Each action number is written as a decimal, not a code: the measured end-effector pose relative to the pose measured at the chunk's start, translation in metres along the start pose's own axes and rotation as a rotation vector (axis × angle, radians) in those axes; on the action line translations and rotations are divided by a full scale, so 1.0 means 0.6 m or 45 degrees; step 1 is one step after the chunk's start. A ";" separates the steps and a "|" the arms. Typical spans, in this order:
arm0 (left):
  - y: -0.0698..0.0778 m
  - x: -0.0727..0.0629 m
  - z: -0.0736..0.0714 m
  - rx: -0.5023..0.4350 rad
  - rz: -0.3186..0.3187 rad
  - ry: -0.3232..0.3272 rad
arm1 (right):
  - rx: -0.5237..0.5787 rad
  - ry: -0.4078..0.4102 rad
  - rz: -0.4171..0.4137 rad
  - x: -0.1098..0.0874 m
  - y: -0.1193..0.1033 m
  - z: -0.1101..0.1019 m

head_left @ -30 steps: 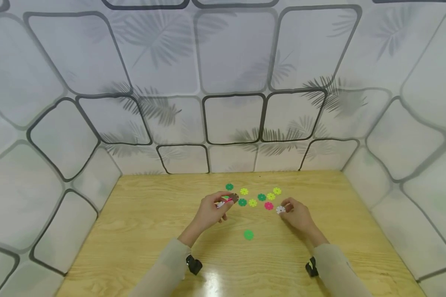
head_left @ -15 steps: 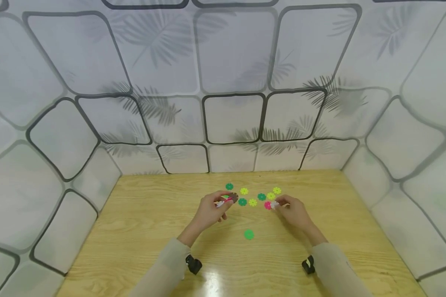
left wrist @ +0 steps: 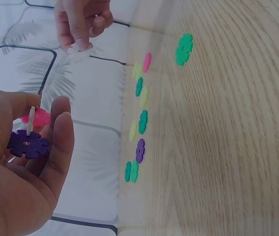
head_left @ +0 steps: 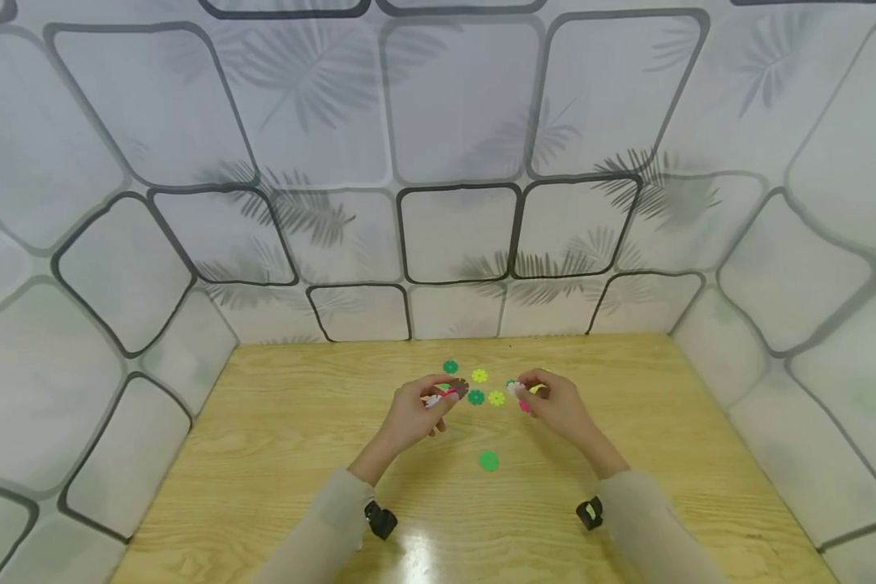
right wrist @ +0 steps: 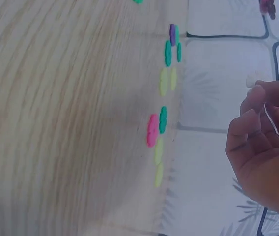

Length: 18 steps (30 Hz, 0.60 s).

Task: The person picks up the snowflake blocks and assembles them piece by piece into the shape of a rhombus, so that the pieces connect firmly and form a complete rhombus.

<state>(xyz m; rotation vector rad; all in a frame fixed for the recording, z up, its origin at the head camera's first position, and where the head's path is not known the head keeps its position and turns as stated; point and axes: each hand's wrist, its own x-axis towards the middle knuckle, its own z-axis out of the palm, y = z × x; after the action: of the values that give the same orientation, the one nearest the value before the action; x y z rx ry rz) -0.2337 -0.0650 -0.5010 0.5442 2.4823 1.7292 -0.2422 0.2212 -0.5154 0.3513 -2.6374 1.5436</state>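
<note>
My left hand [head_left: 412,410] grips a small joined cluster of notched plastic snowflake discs. In the left wrist view its purple disc [left wrist: 19,147], white disc [left wrist: 30,120] and pink disc [left wrist: 40,118] show, slotted together at angles. Part of the cluster is hidden by the fingers. Across from it, my right hand [head_left: 562,405] pinches a single white snowflake disc [right wrist: 252,80] between thumb and fingertips, raised over the table. A gap separates this disc from the cluster. In the head view the right hand overlaps the pink disc [head_left: 526,406] and partly hides yellow ones behind it.
Several loose discs lie on the wooden table [head_left: 277,454] in a band beyond the hands, among them a teal disc [head_left: 450,367] and a yellow disc [head_left: 479,375]. A bright green disc [head_left: 488,461] lies nearer, between the forearms. Patterned walls [head_left: 453,235] enclose the table's back and sides.
My right hand has moved left with the white disc, past the pink disc and closer to the left hand. The left hand stays in place, still holding the cluster.
</note>
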 end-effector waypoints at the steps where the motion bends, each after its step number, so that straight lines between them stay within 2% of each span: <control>1: 0.000 0.000 0.000 -0.003 -0.001 -0.002 | 0.005 -0.006 -0.010 0.001 -0.003 0.002; 8: 0.004 0.001 0.000 -0.009 0.017 -0.018 | 0.013 -0.035 -0.085 0.005 -0.018 0.015; 18: 0.009 0.001 0.002 -0.010 -0.005 -0.015 | 0.012 -0.043 -0.158 0.007 -0.046 0.030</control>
<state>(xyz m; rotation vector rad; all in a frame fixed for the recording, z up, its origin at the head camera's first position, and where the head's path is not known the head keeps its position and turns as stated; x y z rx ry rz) -0.2324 -0.0623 -0.4962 0.5466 2.4662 1.7282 -0.2391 0.1918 -0.5001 0.5359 -2.5793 1.5252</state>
